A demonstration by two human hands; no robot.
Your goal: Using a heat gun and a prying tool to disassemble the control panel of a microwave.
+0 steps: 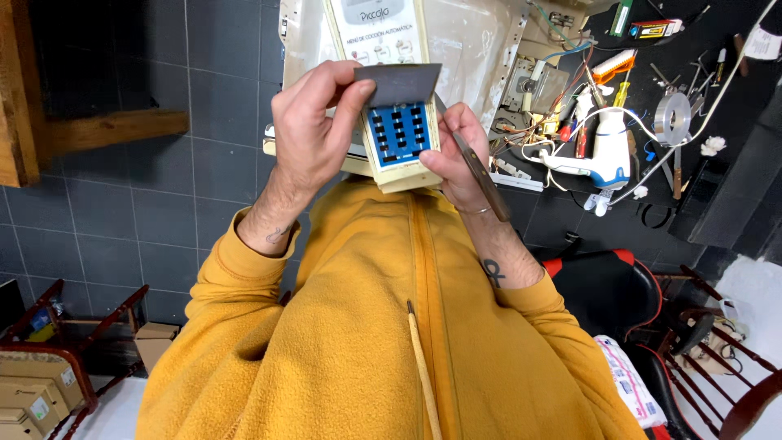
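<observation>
Evenly lit by soft, diffuse light, bright on the mustard fleece (350,326) and pale appliance casing (481,41); dim over the dark wall tiles (122,204). Only faint shadows under the fingers (358,90). Mild sheen on the plastic. Sharp at centre, wide-angle bending toward the edges

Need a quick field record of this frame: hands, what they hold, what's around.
left hand: grips control panel, thumb lifting its grey cover film
right hand: steadies panel's right edge, holds knife
panel face: blue membrane with dark key contacts exposed
behind panel: opened microwave casing, loose wires
bench: tape roll, white and blue glue gun, screwdrivers
clothing: yellow fleece
</observation>
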